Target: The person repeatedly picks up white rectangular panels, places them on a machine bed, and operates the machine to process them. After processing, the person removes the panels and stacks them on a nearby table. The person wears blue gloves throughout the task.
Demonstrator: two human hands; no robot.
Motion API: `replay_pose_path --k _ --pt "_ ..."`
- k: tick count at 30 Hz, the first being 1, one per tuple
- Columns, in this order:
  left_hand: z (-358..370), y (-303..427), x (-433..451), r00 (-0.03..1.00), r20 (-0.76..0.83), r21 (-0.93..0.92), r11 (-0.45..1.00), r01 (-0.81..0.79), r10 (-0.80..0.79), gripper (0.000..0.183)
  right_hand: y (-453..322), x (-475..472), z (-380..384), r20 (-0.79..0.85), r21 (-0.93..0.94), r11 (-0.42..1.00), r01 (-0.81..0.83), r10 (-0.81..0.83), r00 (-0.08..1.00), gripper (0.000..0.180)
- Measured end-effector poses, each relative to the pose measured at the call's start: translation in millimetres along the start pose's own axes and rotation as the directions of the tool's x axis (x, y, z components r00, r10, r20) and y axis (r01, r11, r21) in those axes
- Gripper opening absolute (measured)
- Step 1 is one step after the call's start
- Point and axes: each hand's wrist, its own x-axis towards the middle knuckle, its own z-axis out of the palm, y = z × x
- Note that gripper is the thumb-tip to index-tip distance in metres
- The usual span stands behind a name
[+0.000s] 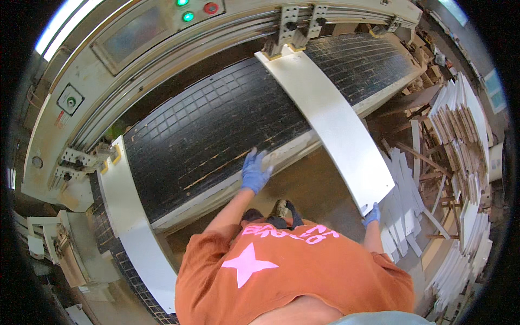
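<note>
My left hand (255, 170), in a blue glove, is held with fingers apart over the front edge of the machine's black grooved bed (219, 118). In a matching glove, my right hand (371, 215) grips the near corner of a long white panel (333, 118). The panel's far end lies at the clamps (290, 36) of the machine, and its near end juts out past the bed. A second white panel (138, 231) lies at the left, its far end by another set of clamps (109, 158).
Stacked white boards (463, 130) stand at the right, with loose white strips (400, 199) beside them. The machine's control housing (134, 36), with lit green buttons (187, 16) and a red one (211, 8), runs along the far side. Floor (308, 183) shows between bed and body.
</note>
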Motion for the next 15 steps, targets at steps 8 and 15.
replay_pose_path --k 8,15 --pt "84.8 68.6 163.9 0.955 0.287 0.217 0.967 -0.136 0.07 0.062 -13.3 -4.9 34.5 0.16 0.166 0.943 -0.288 0.263 0.952 0.046" --pt "124.0 74.4 249.6 0.91 0.414 0.262 0.959 -0.11 -0.009 0.064 -17.0 12.3 22.0 -0.118 -0.13 0.976 -0.176 0.161 0.98 0.037"
